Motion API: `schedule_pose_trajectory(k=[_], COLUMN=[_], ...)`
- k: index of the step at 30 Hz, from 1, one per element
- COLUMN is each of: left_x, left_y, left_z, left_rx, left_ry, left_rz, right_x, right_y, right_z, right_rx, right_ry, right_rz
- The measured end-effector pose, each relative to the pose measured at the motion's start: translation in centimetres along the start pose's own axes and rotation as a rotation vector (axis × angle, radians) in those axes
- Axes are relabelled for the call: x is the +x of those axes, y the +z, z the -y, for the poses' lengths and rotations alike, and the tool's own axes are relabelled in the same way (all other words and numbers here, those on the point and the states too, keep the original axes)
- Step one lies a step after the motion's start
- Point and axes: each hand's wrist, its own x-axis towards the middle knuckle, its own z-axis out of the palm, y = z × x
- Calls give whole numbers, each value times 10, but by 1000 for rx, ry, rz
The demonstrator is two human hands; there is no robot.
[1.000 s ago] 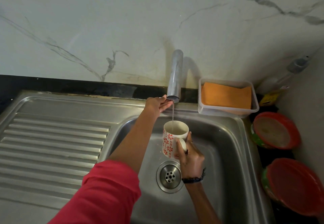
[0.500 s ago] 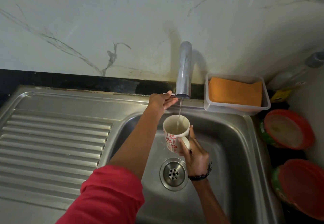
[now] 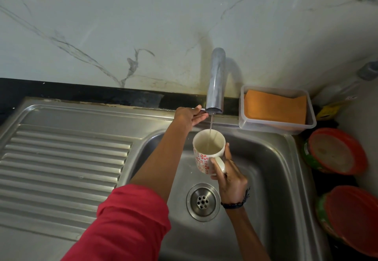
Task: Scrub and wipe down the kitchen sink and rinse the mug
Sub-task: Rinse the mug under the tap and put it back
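A white mug (image 3: 204, 155) with red flower prints hangs upright over the steel sink basin (image 3: 272, 170), above the drain (image 3: 202, 202). My right hand (image 3: 230, 176) grips its handle. A thin stream of water (image 3: 210, 123) runs from the chrome tap spout (image 3: 215, 81) into the mug, which holds some cloudy water. My left hand (image 3: 189, 115) reaches to the base of the spout and pinches the small tap lever (image 3: 203, 109) between thumb and fingers. A red sleeve covers my left upper arm.
A ribbed steel drainboard (image 3: 61, 162) lies left of the basin. A clear plastic box (image 3: 309, 121) with an orange cloth (image 3: 275, 107) sits on the back right rim. Two red-lidded tubs (image 3: 337, 150) (image 3: 351, 220) and a bottle (image 3: 337, 91) stand at the right against the marble wall.
Water keeps running and the mug has filled somewhat. Both hands hold their places at the lever and the mug handle. Only my view has shifted slightly.
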Motion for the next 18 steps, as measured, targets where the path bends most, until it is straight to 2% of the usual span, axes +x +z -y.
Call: schedule_pose_trajectory(k=[8, 12, 18], left_x=[-3, 1, 7], left_y=[4, 3, 1], left_z=[-2, 2, 2], left_rx=[-171, -181, -123], left_ry=[-29, -41, -40], left_rz=[-19, -1, 12], right_x=[-5, -5, -2], right_y=[3, 2, 2], right_z=[-7, -6, -6], right_rx=[-15, 8, 23], right_ry=[2, 61, 48], right_rz=[-41, -18, -25])
